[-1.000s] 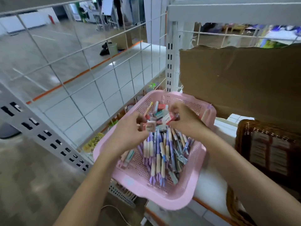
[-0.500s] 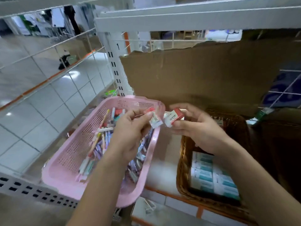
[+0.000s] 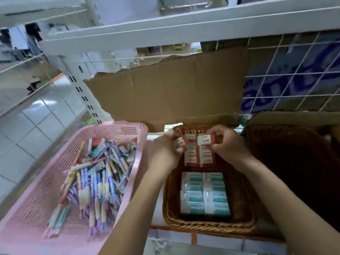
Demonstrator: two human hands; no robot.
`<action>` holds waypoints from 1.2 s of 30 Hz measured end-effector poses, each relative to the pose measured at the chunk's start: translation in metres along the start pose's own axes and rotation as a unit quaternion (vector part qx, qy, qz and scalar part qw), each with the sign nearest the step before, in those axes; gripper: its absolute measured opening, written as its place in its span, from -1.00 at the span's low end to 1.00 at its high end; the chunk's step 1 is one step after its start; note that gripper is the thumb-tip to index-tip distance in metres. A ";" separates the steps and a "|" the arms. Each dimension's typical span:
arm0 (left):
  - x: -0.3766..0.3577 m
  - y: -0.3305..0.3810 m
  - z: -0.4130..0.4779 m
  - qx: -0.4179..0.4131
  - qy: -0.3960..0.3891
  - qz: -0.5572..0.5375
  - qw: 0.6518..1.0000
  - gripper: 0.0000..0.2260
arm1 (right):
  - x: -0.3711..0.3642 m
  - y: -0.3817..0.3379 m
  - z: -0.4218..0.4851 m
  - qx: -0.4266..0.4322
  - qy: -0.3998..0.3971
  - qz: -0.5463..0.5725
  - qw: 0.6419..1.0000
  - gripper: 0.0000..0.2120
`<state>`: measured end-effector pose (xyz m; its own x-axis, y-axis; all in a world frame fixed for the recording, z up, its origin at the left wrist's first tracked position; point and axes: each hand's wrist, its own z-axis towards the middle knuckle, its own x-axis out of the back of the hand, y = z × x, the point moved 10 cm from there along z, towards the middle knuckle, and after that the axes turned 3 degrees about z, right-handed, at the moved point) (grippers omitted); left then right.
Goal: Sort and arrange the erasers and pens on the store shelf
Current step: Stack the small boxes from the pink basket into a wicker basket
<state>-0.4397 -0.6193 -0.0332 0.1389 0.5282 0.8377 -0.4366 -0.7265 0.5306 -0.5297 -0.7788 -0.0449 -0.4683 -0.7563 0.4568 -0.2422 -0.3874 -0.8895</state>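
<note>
Head: cardboard behind erasers, wicker basket

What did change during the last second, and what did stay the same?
The left hand and the right hand moved right, from the pink basket to the far end of the wicker basket. Each carried a red-and-white eraser over and still pinches it above the red eraser rows. The pens and teal erasers stayed in place.
</note>
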 end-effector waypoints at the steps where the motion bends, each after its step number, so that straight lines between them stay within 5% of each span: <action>1: -0.008 0.003 0.005 -0.013 -0.006 0.057 0.998 -0.77 | 0.005 0.005 0.004 0.016 0.018 -0.025 0.999 -0.81; 5: -0.033 0.017 0.020 -0.055 -0.027 0.153 0.986 -0.78 | 0.008 0.013 0.018 0.072 0.046 -0.139 0.987 -0.80; 12: -0.052 0.025 0.030 -0.090 -0.057 0.182 0.978 -0.76 | -0.006 0.029 0.032 -0.022 0.019 -0.211 0.977 -0.73; 19: -0.061 0.027 0.031 -0.065 -0.098 0.188 0.975 -0.74 | -0.010 0.034 0.029 -0.025 0.043 -0.301 0.952 -0.68; 36: -0.064 0.024 0.037 -0.044 -0.087 0.138 0.986 -0.77 | -0.021 0.051 0.041 -0.063 0.028 -0.278 0.958 -0.75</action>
<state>-0.4266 -0.6865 -0.0689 0.1501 0.2269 0.9623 -0.5528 -0.7877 0.2720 -0.4973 -0.8041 -0.1003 -0.2813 -0.4200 0.8629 -0.5664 -0.6532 -0.5025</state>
